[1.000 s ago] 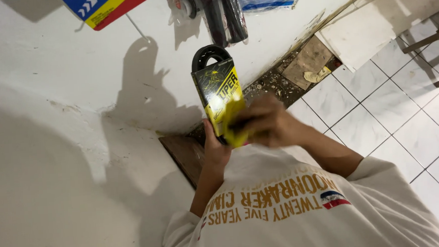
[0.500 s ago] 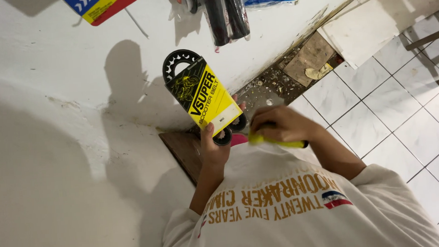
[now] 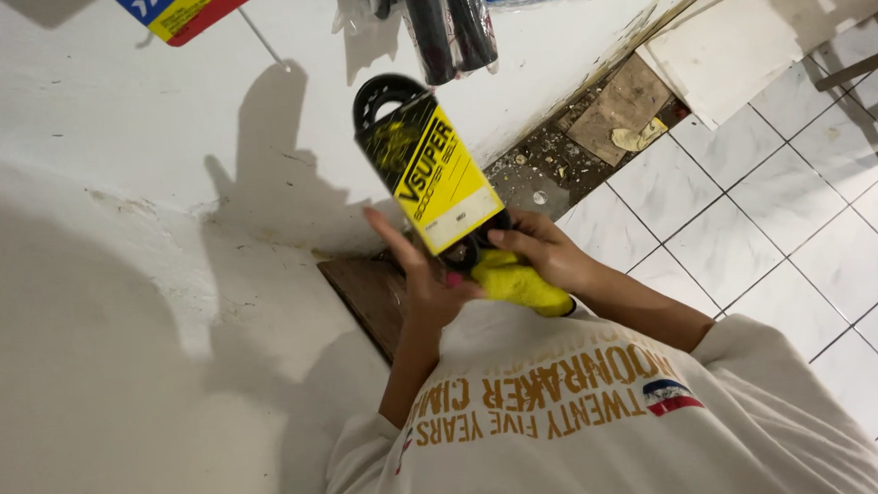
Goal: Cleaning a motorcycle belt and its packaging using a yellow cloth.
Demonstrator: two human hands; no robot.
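A white plastered wall fills the left and upper part of the head view, with white floor tiles at the right and a strip of rubble and broken board where wall meets floor. Dark packaged goods hang at the top centre, a blue, yellow and red card at the upper left.

In the middle of the frame the person holds up a black belt in a yellow and black card sleeve. Half a second ago it tilted further left and sat lower in the frame; now it stands higher and steeper, its printed face turned more squarely to the camera, which suggests it is being looked over. The left hand lies against the sleeve's lower edge, fingers spread loosely. The right hand pinches the sleeve's lower corner while clasping a yellow cloth beneath it. A white printed shirt fills the bottom.
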